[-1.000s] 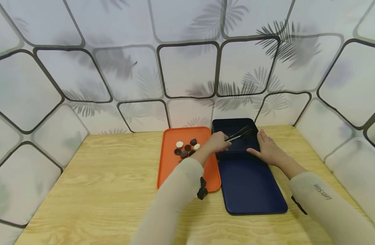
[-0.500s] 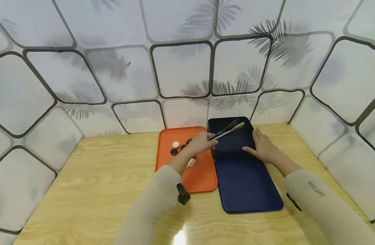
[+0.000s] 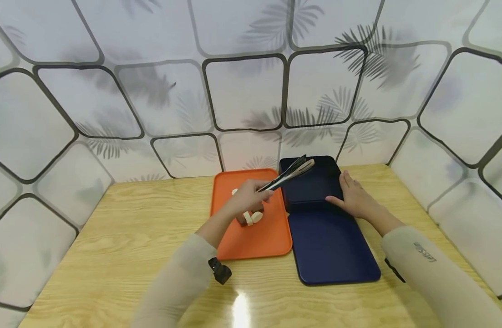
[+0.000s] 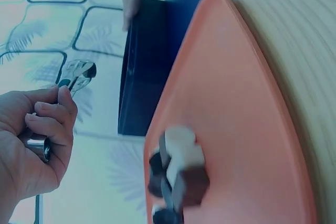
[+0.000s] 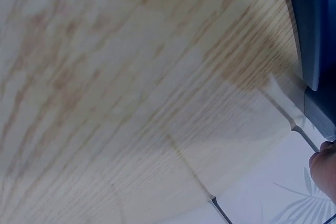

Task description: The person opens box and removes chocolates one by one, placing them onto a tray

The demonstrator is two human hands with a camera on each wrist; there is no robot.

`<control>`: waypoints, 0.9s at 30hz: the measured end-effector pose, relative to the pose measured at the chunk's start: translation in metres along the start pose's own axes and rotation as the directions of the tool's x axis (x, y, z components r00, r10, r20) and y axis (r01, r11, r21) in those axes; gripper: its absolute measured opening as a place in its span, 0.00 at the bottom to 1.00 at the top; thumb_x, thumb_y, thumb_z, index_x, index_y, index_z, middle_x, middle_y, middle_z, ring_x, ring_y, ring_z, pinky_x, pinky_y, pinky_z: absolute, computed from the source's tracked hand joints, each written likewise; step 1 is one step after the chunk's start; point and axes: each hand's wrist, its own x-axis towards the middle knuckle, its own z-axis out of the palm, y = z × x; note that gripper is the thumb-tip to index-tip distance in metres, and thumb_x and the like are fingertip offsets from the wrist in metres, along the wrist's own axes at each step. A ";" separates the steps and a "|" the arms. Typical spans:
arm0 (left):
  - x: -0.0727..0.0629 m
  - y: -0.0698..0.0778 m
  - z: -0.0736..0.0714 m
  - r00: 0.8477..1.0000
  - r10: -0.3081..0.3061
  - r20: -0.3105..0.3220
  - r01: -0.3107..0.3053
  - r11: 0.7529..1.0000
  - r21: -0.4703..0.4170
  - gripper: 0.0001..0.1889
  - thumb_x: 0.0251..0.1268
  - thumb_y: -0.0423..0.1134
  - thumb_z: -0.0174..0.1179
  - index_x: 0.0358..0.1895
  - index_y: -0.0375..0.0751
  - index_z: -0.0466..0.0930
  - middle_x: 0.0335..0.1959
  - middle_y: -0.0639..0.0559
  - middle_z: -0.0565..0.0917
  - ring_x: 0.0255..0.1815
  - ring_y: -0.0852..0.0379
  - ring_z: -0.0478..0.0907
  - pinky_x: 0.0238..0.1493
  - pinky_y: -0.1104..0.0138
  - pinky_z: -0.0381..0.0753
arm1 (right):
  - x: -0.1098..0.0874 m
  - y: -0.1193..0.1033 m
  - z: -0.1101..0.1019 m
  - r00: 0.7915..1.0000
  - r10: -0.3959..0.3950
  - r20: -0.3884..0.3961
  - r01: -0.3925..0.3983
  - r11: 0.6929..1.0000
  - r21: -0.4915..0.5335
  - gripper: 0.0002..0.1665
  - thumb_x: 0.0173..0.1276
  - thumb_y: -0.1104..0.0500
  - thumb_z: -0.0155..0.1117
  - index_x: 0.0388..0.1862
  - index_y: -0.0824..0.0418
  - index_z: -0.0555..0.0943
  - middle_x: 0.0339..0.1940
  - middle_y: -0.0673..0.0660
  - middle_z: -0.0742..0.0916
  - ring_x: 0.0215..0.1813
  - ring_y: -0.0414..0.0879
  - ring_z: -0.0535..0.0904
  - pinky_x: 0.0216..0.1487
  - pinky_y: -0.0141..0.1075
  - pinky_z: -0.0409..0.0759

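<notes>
My left hand [image 3: 247, 199] is over the orange tray [image 3: 255, 243], its fingers curled round metal tongs [image 3: 288, 174]. The tongs point toward the dark blue box [image 3: 310, 184], with nothing showing between their tips. Small chocolates, brown and white, lie on the tray below the hand, among them a white piece [image 3: 256, 217]; part of the group is hidden by the hand. In the left wrist view a brown piece [image 4: 190, 186] sits beside the white ones. My right hand [image 3: 355, 197] rests at the box's right side, thumb along the front rim and fingers extended.
A dark blue tray [image 3: 337, 250], perhaps the box's lid, lies flat in front of the box, right of the orange tray. Everything stands on a wood-grain table [image 3: 152, 255]. A patterned cloth wall [image 3: 251, 91] rises close behind and on both sides.
My left hand has moved left with the tongs, from over the box back above the orange tray. My right hand stays at the box.
</notes>
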 end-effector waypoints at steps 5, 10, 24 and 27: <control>-0.020 -0.012 -0.018 0.999 0.033 -0.034 -0.035 0.997 -0.069 0.09 0.70 0.37 0.53 0.46 0.37 0.80 0.21 0.49 0.76 0.13 0.61 0.61 0.15 0.71 0.61 | 0.000 -0.001 0.000 1.000 0.004 0.007 -0.004 1.000 0.007 0.59 0.70 0.33 0.46 0.70 0.82 0.41 0.72 0.79 0.43 0.72 0.73 0.42 0.70 0.60 0.43; -0.046 -0.025 -0.031 0.996 0.021 -0.090 -0.026 0.998 -0.056 0.16 0.70 0.38 0.54 0.57 0.38 0.77 0.24 0.51 0.79 0.15 0.62 0.64 0.17 0.72 0.63 | -0.002 0.002 0.001 1.000 0.000 0.009 0.000 1.000 0.015 0.59 0.70 0.33 0.46 0.70 0.82 0.40 0.72 0.79 0.42 0.73 0.72 0.40 0.70 0.60 0.42; -0.124 -0.039 -0.065 0.972 -0.100 -0.212 0.092 0.995 -0.046 0.23 0.70 0.43 0.55 0.64 0.38 0.70 0.28 0.48 0.79 0.16 0.64 0.62 0.16 0.72 0.62 | 0.000 0.002 0.003 1.000 -0.003 -0.003 0.003 1.000 0.029 0.59 0.69 0.33 0.47 0.70 0.81 0.40 0.72 0.79 0.43 0.73 0.72 0.40 0.70 0.59 0.42; -0.145 -0.040 -0.069 0.964 -0.131 -0.232 0.125 0.991 -0.039 0.23 0.70 0.43 0.55 0.64 0.37 0.70 0.27 0.48 0.78 0.15 0.64 0.62 0.16 0.72 0.62 | 0.000 0.000 0.003 1.000 -0.004 0.000 0.004 0.999 0.038 0.60 0.69 0.32 0.46 0.70 0.81 0.40 0.72 0.78 0.42 0.73 0.72 0.40 0.70 0.60 0.42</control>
